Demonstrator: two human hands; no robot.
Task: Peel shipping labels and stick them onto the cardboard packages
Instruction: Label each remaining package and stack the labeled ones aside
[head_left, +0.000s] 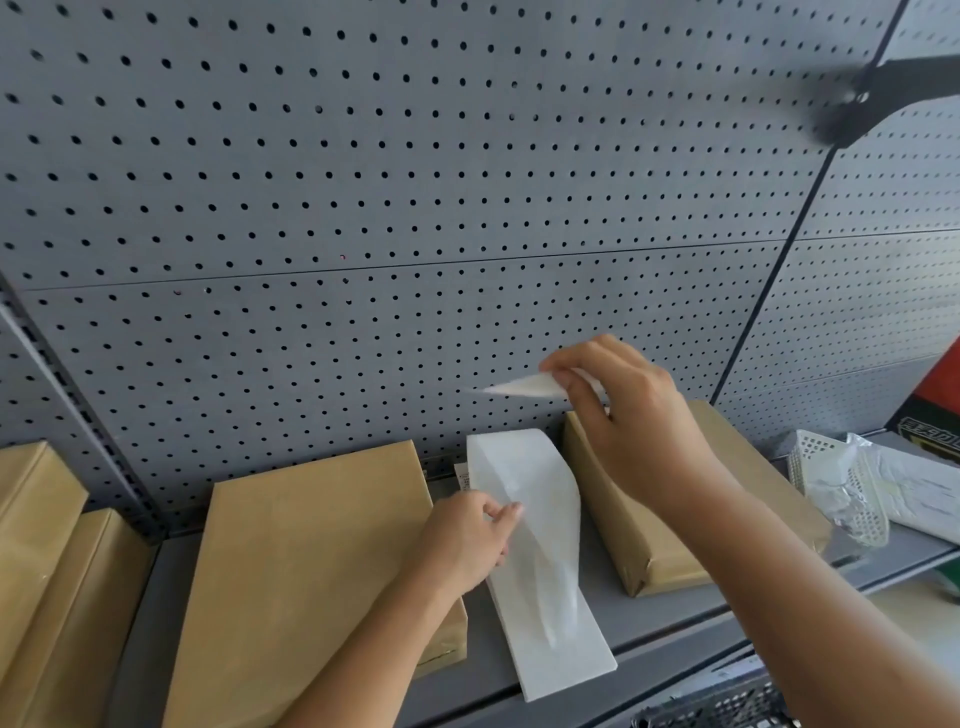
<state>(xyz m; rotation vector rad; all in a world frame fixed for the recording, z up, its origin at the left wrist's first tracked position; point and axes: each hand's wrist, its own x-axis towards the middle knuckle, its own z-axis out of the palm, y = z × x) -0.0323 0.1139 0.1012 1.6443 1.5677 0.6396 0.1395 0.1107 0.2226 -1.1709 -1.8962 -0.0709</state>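
Note:
A long white label strip (550, 613) lies on the grey shelf between two brown cardboard packages. My left hand (467, 540) pinches the strip's curled-up backing (524, 467) at its left edge. Raised above the strip, my right hand (639, 421) holds a peeled white label (524, 387) between thumb and fingers, its point aimed left. The large package (301, 566) lies left of the strip, partly under my left forearm. Behind my right hand and forearm lies the smaller package (654, 545).
More brown packages (47, 551) are stacked at the far left. A white perforated basket (841, 483) with plastic wrap and papers sits at the right. A grey pegboard wall (415, 208) backs the shelf (670, 618). A black hook (878, 98) juts out at the upper right.

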